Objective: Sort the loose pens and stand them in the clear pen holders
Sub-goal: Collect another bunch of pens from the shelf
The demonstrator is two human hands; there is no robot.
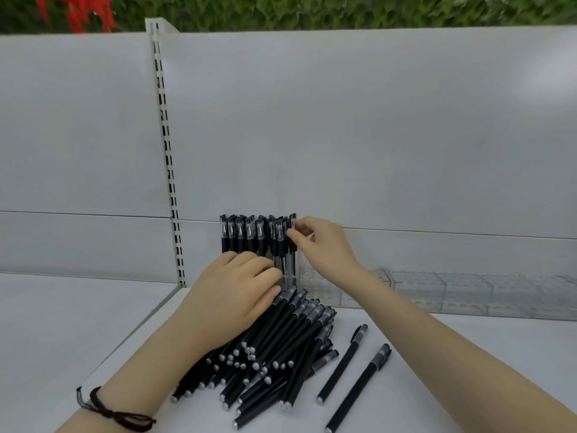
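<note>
A heap of loose black pens lies on the white shelf in front of me. Two more black pens lie apart to its right. Several black-capped clear pens stand upright in the leftmost clear pen holder against the back panel. My right hand pinches the cap of the rightmost standing pen. My left hand lies palm down on the far end of the heap, fingers curled over the pens beside the holder.
A row of clear pen holders runs along the back panel to the right, with no pens in them. A slotted white upright stands at the left. The white shelf stretches to the right of the pens.
</note>
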